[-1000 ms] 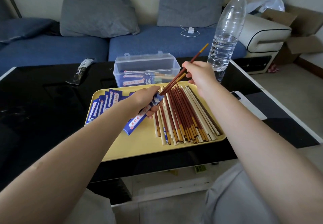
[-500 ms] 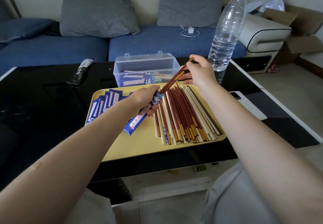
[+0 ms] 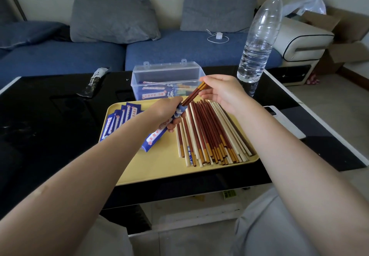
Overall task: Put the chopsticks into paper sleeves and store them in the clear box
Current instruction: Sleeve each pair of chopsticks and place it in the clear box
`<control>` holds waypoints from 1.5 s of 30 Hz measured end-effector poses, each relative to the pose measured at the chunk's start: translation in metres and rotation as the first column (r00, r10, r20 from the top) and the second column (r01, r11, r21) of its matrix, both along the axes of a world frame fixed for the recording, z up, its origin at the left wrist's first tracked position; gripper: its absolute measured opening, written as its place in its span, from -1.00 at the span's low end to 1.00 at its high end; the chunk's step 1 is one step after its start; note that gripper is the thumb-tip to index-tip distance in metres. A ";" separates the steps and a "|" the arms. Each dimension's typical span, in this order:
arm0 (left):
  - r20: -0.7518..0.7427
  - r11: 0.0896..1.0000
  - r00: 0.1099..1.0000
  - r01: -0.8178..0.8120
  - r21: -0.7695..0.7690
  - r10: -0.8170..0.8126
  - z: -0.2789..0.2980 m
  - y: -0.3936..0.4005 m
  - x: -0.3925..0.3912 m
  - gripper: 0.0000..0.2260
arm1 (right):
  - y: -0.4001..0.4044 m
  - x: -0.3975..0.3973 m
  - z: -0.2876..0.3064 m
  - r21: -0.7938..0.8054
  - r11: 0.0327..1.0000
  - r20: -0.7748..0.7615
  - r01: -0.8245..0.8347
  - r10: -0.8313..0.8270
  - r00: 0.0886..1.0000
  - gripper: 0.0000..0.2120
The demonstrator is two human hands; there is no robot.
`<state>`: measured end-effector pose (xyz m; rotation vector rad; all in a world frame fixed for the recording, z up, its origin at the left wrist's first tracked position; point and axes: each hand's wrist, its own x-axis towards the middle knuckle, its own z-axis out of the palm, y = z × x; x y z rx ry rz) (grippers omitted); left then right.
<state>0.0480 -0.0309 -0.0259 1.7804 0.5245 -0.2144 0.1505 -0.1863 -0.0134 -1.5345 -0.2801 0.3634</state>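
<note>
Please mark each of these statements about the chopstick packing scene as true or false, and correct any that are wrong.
1. The left hand grips a blue paper sleeve. True.
2. The right hand holds nothing. False: it pinches the top of a pair of red-brown chopsticks going into the sleeve.
3. The clear box stands open behind the yellow tray. True.
4. The clear box is empty. False: sleeved chopsticks already lie in it.
5. The water bottle lies on its side. False: it stands upright on the black table.
</note>
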 end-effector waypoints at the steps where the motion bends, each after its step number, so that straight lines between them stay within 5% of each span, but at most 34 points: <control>1: 0.024 0.999 1.000 -0.008 0.040 0.007 0.003 0.000 0.000 -0.62 | 0.000 0.001 0.000 0.026 1.000 -0.021 0.000 0.001 1.000 -0.81; 3: 0.095 0.955 0.995 0.003 0.296 -0.032 0.005 0.000 0.003 -0.70 | -0.001 0.004 0.000 0.074 0.997 -0.046 0.020 -0.017 0.999 -0.85; 5: 0.229 0.761 0.973 -0.117 0.639 -0.043 0.005 0.008 0.007 -0.74 | -0.002 0.009 0.002 0.157 0.984 -0.096 0.087 -0.073 0.993 -0.88; 8: 0.495 0.638 0.862 -0.443 0.630 0.110 0.006 0.030 0.005 -0.65 | -0.006 0.019 0.009 0.273 0.924 -0.228 0.267 -0.208 0.951 -0.90; 10: 0.486 0.549 0.868 -0.458 0.699 0.106 0.001 0.047 0.004 -0.61 | -0.005 0.027 0.012 0.325 0.870 -0.324 0.369 -0.264 0.908 -0.90; 17: 0.174 0.563 0.983 -0.179 0.807 0.062 -0.028 0.066 0.008 -0.62 | 0.039 0.060 0.011 0.289 0.813 -0.447 0.505 -0.352 0.822 -0.92; 27: 0.157 0.536 0.987 -0.145 0.832 0.023 -0.032 0.067 0.012 -0.76 | 0.082 0.084 -0.002 0.041 0.961 -0.373 0.274 -0.240 0.896 -0.77; 32: 0.123 0.506 0.992 -0.111 0.856 0.009 -0.033 0.064 0.013 -0.78 | 0.069 0.078 0.004 -0.032 0.962 -0.203 0.271 -0.272 0.941 -0.78; 35: 0.032 0.488 0.998 -0.053 0.871 0.050 -0.029 0.065 0.009 -0.82 | 0.065 0.058 0.004 -0.228 0.947 0.003 0.225 -0.230 0.973 -0.78; 37: -0.091 0.434 0.995 0.061 0.899 0.048 -0.026 0.063 0.004 -0.82 | 0.064 0.033 0.000 -0.467 0.878 0.193 0.106 -0.016 0.981 -0.83; 40: -0.211 0.358 0.978 0.198 0.913 -0.003 -0.024 0.058 -0.002 -0.72 | 0.066 -0.010 -0.013 -0.822 0.561 0.199 -0.100 0.447 0.872 -0.87; 42: -0.248 0.333 0.968 0.243 0.911 -0.027 -0.022 0.053 -0.006 -0.64 | 0.070 -0.033 -0.026 -0.926 0.354 0.106 -0.130 0.575 0.811 -0.81; 45: -0.259 0.316 0.965 0.259 0.913 -0.045 -0.021 0.045 -0.008 -0.60 | 0.072 -0.051 -0.047 -0.963 0.258 0.099 -0.082 0.617 0.780 -0.53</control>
